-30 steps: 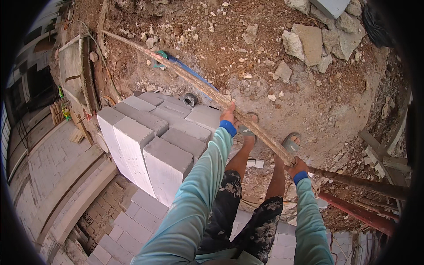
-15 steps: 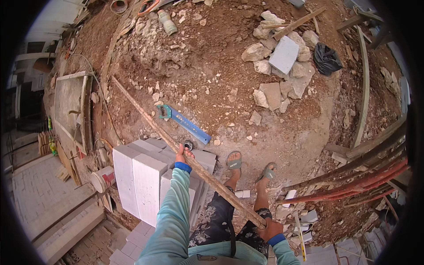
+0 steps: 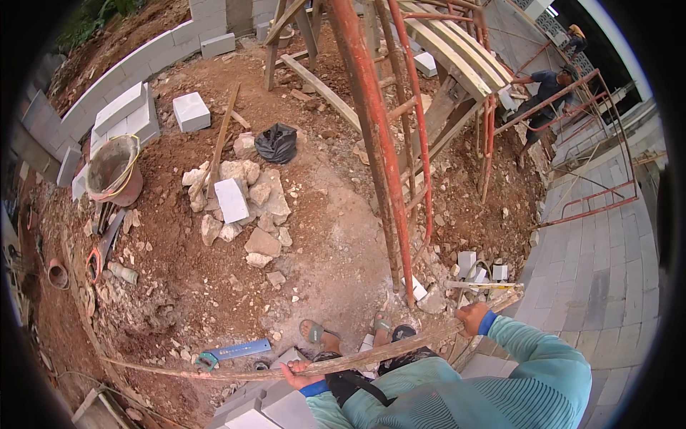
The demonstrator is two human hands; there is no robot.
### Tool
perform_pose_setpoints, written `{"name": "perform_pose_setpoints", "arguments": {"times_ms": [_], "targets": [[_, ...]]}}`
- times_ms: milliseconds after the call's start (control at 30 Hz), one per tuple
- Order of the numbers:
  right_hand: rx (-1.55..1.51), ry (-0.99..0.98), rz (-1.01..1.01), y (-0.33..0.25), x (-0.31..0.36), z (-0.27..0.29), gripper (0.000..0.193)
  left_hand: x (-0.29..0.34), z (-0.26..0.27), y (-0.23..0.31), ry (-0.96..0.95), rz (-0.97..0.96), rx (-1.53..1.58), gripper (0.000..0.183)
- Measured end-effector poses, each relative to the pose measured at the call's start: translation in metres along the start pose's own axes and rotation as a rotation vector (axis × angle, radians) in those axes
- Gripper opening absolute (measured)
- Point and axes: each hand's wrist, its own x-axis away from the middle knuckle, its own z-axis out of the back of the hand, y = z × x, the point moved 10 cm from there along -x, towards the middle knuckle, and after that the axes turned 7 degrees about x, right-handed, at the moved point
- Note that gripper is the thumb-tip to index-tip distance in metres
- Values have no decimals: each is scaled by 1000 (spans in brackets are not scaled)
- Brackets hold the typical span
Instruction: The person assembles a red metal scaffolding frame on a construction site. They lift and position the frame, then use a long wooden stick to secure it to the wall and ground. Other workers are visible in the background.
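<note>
The right hand [image 3: 471, 317] is gripping a long wooden pole [image 3: 379, 353] near one end, its fingers wrapping around the wood. The left hand [image 3: 300, 374] is holding the same pole farther along, its fingers curling loosely about it. The pole is lying across the lower part of the view, its far end reaching well to the left. Half a second ago it was slanting from upper left down to lower right; now it is running nearly level, its right end rising, and the view is taking in more of the ground to the right.

Just beyond the pole, a blue-bladed saw [image 3: 239, 350] is resting on the dirt, and the person's sandalled feet [image 3: 314, 331] are standing near it. Pale blocks [image 3: 282, 397] are sitting below the left hand. Farther out, a white block [image 3: 231, 201] is lying on a heap of stones, with a black bag [image 3: 276, 143] slumping nearby and a bucket [image 3: 118, 175] standing to the left. A red scaffold frame [image 3: 379, 136], now showing large, is leaning through the middle. At upper right, a co-worker [image 3: 549, 93] is bending beside the scaffolding.
</note>
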Motion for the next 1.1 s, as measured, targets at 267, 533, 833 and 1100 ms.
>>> {"name": "perform_pose_setpoints", "arguments": {"times_ms": [267, 533, 833, 1100], "targets": [[-172, 259, -115, 56, 37, -46, 51, 99, -149, -44, -524, 18, -104, 36], [-546, 529, -422, 92, 58, -129, 55, 276, -279, -146, -968, -77, -395, 37], [-918, 631, -692, 102, 99, -185, 58, 483, -323, -341, -1729, 110, -721, 41], [-1178, 824, -762, 180, 204, -54, 51, 577, -299, -453, -1959, 505, -757, 26]]}}
